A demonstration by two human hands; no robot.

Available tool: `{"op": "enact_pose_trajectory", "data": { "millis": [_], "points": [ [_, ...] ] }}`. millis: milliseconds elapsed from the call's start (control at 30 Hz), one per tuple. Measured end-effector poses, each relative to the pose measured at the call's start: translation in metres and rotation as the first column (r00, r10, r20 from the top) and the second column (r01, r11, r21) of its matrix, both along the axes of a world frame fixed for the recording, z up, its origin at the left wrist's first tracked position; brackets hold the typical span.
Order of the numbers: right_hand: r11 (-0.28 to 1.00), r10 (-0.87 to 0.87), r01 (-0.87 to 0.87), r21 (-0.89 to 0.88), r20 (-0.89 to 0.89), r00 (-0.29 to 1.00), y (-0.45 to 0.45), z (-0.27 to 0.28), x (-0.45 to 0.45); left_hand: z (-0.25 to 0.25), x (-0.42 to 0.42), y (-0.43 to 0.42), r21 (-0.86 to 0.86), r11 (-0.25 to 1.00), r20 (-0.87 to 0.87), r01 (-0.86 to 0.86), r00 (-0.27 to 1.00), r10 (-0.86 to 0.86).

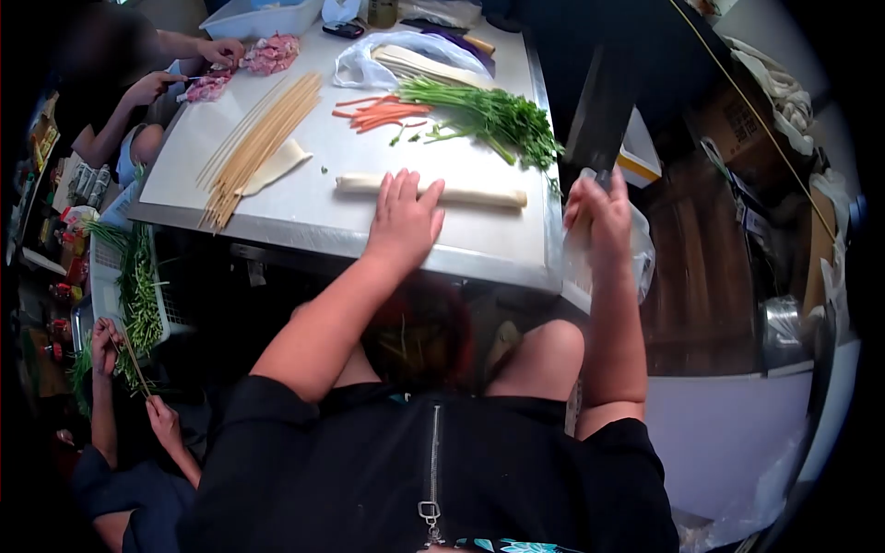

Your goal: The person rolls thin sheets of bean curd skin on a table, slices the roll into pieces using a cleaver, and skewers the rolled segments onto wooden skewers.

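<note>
My left hand (406, 218) lies with its fingers stretched out over a long pale roll (479, 196), which looks like a rolled-up sheet of food, near the front of the metal table. In my right hand (601, 217), closed around its handle, is a cleaver (601, 111) held blade up beyond the table's right edge. Behind the roll are red-orange strips (383, 112) and a bunch of leafy green herbs (512, 120). Wooden skewers (267, 138) lie to the left, partly over a folded pale sheet (279, 168).
A plastic bag (369, 60) with more pale sheets sits at the back of the metal table (327, 230). At the far left, a co-worker's hands handle raw meat (205, 88). Another person, lower left, holds thin sticks beside a crate of greens (138, 286).
</note>
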State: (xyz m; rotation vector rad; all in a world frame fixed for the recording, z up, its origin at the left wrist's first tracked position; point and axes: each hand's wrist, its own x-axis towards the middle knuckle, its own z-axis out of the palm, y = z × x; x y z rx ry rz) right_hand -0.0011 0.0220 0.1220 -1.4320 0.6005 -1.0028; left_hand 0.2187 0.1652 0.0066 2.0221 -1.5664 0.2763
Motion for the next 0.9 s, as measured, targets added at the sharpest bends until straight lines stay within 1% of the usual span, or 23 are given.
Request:
{"op": "enact_pose_trajectory", "data": {
  "millis": [33,67,100,133,200,233,267,333,367,400,467,533,633,700,900],
  "points": [
    [0.999,0.011,-0.008,0.045,-0.07,0.997,0.022,-0.008,-0.012,-0.002,0.0,-0.001,0.017,1.0,0.002,-0.008,1.0,0.008],
    [0.989,-0.004,0.006,0.148,-0.013,1.0,0.052,-0.01,-0.015,-0.001,0.001,-0.002,0.016,1.0,-0.003,0.001,1.0,-0.001],
    [0.977,0.02,-0.008,0.213,-0.057,0.998,0.072,-0.009,-0.023,0.0,0.001,-0.002,0.018,1.0,-0.007,-0.004,1.0,0.004],
    [0.972,0.046,-0.017,0.236,-0.119,0.992,0.086,-0.01,-0.028,-0.002,0.0,-0.001,0.027,1.0,-0.013,-0.01,1.0,0.011],
    [0.972,0.088,-0.053,0.23,-0.144,0.986,0.112,-0.01,-0.033,-0.003,0.002,-0.002,0.036,0.999,-0.009,-0.011,1.0,0.012],
    [0.965,0.136,-0.097,0.245,-0.147,0.98,0.118,-0.01,-0.036,-0.002,0.002,-0.002,0.053,0.999,-0.011,-0.012,1.0,0.013],
    [0.965,0.132,-0.093,0.246,-0.146,0.98,0.125,-0.008,-0.034,-0.001,0.001,-0.002,0.071,0.997,-0.014,-0.012,1.0,0.013],
    [0.946,0.173,-0.139,0.294,-0.092,0.981,0.138,0.0,-0.025,-0.001,0.001,-0.001,0.07,0.997,-0.014,-0.011,1.0,0.012],
    [0.933,0.232,-0.186,0.308,-0.119,0.965,0.139,0.003,-0.023,-0.002,0.001,-0.001,0.07,0.997,-0.017,-0.014,1.0,0.015],
    [0.918,0.222,-0.166,0.361,-0.119,0.968,0.142,0.002,-0.019,0.0,0.001,-0.001,0.07,0.997,-0.015,-0.011,1.0,0.012],
    [0.919,0.263,-0.192,0.343,-0.175,0.949,0.145,-0.002,-0.01,0.001,0.0,-0.001,0.09,0.996,-0.022,-0.014,1.0,0.016],
    [0.91,0.264,-0.176,0.375,-0.197,0.944,0.151,-0.002,0.001,-0.003,0.003,-0.004,0.101,0.995,-0.025,-0.01,1.0,0.013],
    [0.92,0.254,-0.157,0.359,-0.243,0.936,0.155,0.0,0.013,0.0,0.004,-0.003,0.132,0.991,-0.038,-0.003,0.999,0.008],
    [0.927,0.261,-0.149,0.344,-0.308,0.915,0.155,0.0,0.018,0.003,0.004,-0.002,0.149,0.989,-0.047,-0.001,0.999,0.008],
    [0.927,0.255,-0.15,0.343,-0.286,0.924,0.156,-0.006,0.024,0.003,0.002,0.0,0.117,0.993,-0.07,-0.001,0.997,0.009]
  ]
}}
